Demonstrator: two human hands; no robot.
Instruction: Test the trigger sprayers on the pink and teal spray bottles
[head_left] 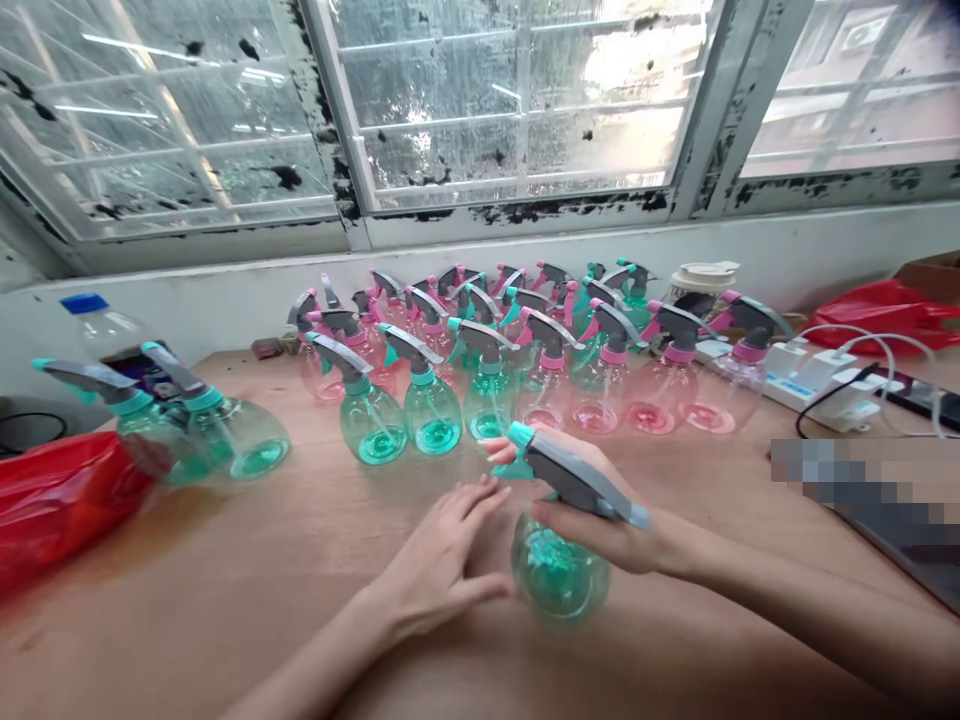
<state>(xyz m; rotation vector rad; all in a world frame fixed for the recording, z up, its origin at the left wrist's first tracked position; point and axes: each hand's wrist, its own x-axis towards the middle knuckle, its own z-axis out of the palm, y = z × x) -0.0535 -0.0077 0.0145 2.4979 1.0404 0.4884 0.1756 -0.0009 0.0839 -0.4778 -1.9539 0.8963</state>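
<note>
A green spray bottle (564,575) with a grey and teal trigger head stands close in front of me, slightly tilted. My right hand (600,510) is wrapped round its neck, just under the trigger head. To the left of that bottle, my left hand (450,560) is open, fingers stretched forward and thumb pointing toward the bottle's side; whether the thumb touches it I cannot tell. Beyond both hands, rows of green and pink spray bottles (437,420) stand on the wooden table (300,570). Two more green spray bottles (244,440) stand apart at the left.
Red plastic bags (67,500) lie at the left edge and at the back right. A blue-capped bottle (101,325) stands behind the left pair. On the right are a lidded cup (701,285), a power strip (832,390) with cables and a dark flat object (885,540). Windows line the back.
</note>
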